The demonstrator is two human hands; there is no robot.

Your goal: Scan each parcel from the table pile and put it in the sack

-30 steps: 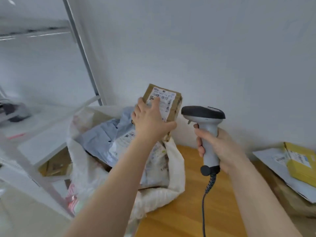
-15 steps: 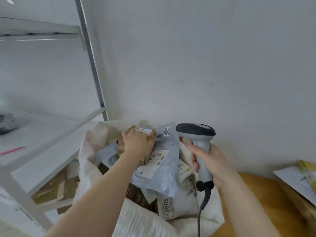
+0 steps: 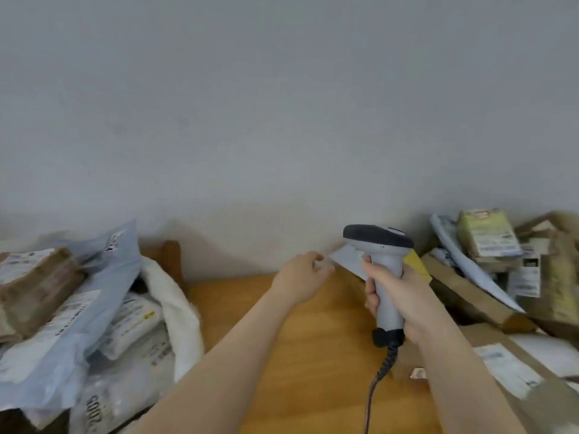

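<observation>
Centre frame: left hand (image 3: 299,278), fingers loosely curled, at corner of pale flat parcel (image 3: 346,261) by table (image 3: 297,355) back edge; grip unclear, blurred. Right hand (image 3: 402,297) wrapped round upright scanner (image 3: 377,239). Pile (image 3: 482,236) right; full sack (image 3: 178,305) lower left. Step: fetching next parcel. Next: secure pinch, turn label toward scanner.

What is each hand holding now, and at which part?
The right hand grips the scanner by its handle. The left hand is at a grey parcel's corner; a grip cannot be told.
</observation>
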